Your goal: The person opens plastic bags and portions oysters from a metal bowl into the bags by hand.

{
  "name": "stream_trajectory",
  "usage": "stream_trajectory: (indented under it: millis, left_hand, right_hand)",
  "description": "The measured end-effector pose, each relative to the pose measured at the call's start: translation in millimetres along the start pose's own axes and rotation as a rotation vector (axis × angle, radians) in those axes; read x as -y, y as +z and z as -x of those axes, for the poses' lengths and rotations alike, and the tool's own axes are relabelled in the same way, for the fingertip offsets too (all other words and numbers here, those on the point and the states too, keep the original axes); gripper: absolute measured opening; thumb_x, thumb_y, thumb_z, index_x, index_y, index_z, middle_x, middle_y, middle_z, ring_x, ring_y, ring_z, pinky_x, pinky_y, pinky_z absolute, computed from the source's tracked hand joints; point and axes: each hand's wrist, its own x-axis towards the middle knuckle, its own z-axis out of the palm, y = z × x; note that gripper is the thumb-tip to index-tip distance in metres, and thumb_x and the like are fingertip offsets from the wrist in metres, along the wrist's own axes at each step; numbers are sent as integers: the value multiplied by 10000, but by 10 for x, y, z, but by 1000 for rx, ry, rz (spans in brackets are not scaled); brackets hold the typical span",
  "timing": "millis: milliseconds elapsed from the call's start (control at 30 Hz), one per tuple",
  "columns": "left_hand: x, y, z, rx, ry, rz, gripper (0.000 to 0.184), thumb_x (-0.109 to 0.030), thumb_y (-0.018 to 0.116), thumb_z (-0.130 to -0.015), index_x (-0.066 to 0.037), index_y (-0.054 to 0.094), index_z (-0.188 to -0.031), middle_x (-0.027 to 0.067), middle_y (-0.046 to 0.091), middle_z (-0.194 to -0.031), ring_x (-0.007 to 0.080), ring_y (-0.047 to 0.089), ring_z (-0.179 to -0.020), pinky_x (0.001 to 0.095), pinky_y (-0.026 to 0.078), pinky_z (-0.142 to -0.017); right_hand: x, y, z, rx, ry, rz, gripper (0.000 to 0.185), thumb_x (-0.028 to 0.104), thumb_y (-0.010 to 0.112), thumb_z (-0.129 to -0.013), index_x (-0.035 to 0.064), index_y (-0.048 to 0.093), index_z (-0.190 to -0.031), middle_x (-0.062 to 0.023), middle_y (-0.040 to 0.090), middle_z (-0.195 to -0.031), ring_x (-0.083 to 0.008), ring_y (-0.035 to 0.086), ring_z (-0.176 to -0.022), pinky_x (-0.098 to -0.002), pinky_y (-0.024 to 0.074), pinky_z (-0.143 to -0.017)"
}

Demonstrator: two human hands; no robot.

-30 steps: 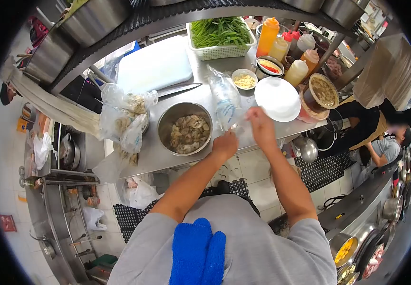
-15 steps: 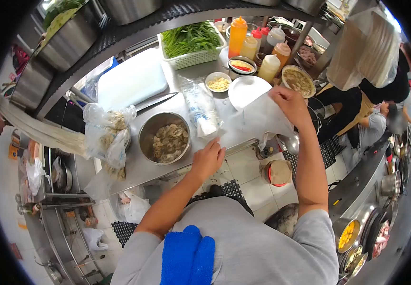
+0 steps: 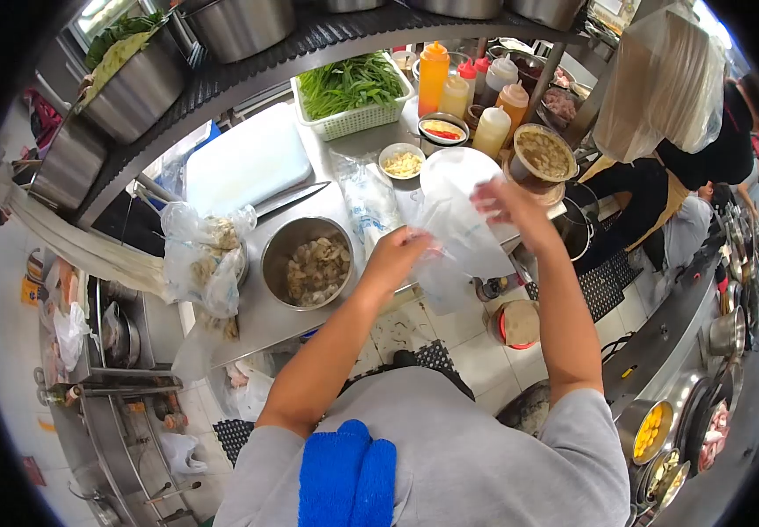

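A clear, thin plastic bag (image 3: 465, 241) hangs between my two hands over the front edge of the steel counter. My left hand (image 3: 399, 257) is closed, its fingertips pinching the bag's left side. At the bag's upper right is my right hand (image 3: 515, 212), fingers curled and smeared by motion; its grip on the bag is unclear. Left of my left hand stands a steel bowl (image 3: 274, 285) of raw, greyish shrimp-like pieces (image 3: 316, 268). A stack of plastic bags (image 3: 366, 198) lies behind my left hand. Beyond my right hand is a white plate (image 3: 458, 167), partly covered by the bag.
A knife (image 3: 291, 199) lies beside a white cutting board (image 3: 248, 158). Filled plastic bags (image 3: 208, 250) sit at the left. Behind are a basket of greens (image 3: 353, 119), a small bowl (image 3: 401, 162), squeeze bottles (image 3: 433, 77) and a soup container (image 3: 544, 154). A shelf (image 3: 327, 39) overhangs the counter.
My left hand has risen to the bag and pinches it. My right hand has moved left and down with the bag, which now hangs between both hands.
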Motion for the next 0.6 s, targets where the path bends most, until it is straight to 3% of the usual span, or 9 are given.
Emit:
stream_trajectory:
  millis: [33,133,200,267,467,600]
  left_hand:
    - [19,-12,27,-29,-18,36,257,-201,577,-856,-13,610,-1028,53,651,-940,135,603,-848,266,436,-770]
    - [43,-49,45,-92,-42,-54,247,-175,561,-876,24,603,-1017,93,657,-928,134,603,-853,254,459,-762]
    - [133,-66,29,-97,-50,-38,245,-180,562,-872,21,610,-1003,88,659,-915,129,599,-832,254,457,-752]
    - [272,-94,-10,-102,-61,-23,243,-186,563,-868,18,617,-989,84,660,-902,125,595,-812,254,455,-742]
    - [383,-81,24,-106,-3,-198,245,-212,570,-843,6,644,-923,64,664,-842,109,586,-767,247,447,-710]
    - [462,-94,38,-108,-28,-145,255,-209,589,-828,-8,644,-975,71,668,-852,128,599,-797,252,455,-733]
  right_hand:
    - [-125,-11,75,119,55,62,480,515,478,-890,60,627,-921,-37,604,-839,-108,531,-761,-222,403,-679]
    - [-392,-64,154,291,215,194,491,524,483,-884,58,632,-910,-37,600,-864,-103,486,-774,-211,357,-681]
    - [-523,-4,187,220,149,49,518,531,472,-886,46,646,-933,-32,612,-872,-99,450,-736,-212,342,-649]
    - [-415,6,258,196,162,-147,426,397,521,-905,14,630,-1055,-41,641,-952,-109,563,-915,-219,424,-795]
    - [-429,34,277,254,74,147,226,186,634,-846,-3,648,-970,-17,651,-895,-83,577,-829,-199,438,-751]
    - [-521,40,264,208,68,284,196,167,620,-855,12,646,-972,-7,649,-875,-68,573,-838,-214,447,-787]
